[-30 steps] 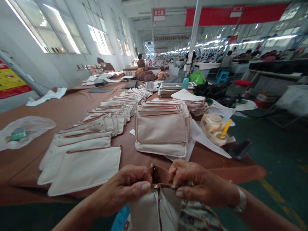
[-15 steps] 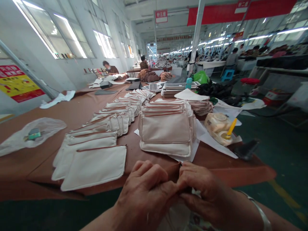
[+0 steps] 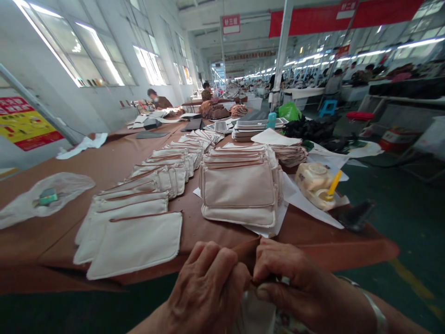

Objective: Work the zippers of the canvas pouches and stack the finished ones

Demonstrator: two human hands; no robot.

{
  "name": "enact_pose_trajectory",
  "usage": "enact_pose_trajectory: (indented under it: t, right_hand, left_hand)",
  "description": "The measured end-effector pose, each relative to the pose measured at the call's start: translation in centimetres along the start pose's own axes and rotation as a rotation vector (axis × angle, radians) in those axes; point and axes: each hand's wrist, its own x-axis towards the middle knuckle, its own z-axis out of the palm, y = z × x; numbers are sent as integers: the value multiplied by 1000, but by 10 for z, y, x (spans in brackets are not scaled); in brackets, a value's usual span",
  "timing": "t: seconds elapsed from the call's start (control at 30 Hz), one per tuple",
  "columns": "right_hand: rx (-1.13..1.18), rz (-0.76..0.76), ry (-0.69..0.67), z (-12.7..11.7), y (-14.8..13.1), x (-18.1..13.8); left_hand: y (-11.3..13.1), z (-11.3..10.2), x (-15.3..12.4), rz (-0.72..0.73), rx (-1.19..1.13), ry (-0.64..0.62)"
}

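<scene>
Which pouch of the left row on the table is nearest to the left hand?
The front pouch, whose whole face shows; those behind it are partly covered and farther from the left hand.

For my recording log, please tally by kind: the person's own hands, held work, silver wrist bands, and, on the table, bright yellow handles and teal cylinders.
Bare left hand and bare right hand: 2
Off-white and brown fabric piece, held: 1
Silver-coloured wrist band: 1
Bright yellow handle: 1
Teal cylinder: 1
Total: 6
</scene>
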Motion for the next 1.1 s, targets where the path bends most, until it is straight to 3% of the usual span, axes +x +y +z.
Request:
enact_pose_trajectory:
  t: [0.17, 0.3, 0.4, 0.53, 0.77, 0.93, 1.1]
  right_hand:
    - [24, -7, 10, -5, 6, -3]
    - [25, -2, 8, -5, 10, -2]
    - [12, -10, 14, -2, 10, 0]
    - [0, -17, 10, 3, 10, 3]
    - [2, -32, 6, 5, 9, 6]
    - [23, -49, 39, 3, 10, 7]
    - [38, -60, 66, -2, 10, 4]
  left_hand:
    - [-17, -11, -17, -182, -44, -106]
    - [-24, -20, -24, -143, -67, -32]
    - [-16, -22, -21, -136, -65, 22]
    - [-1, -16, -12, -151, -121, 68]
    - [1, 0, -3, -101, -158, -18]
    - [0, 10, -3, -48, -92, 78]
    - [-17, 5, -7, -220, 20, 54]
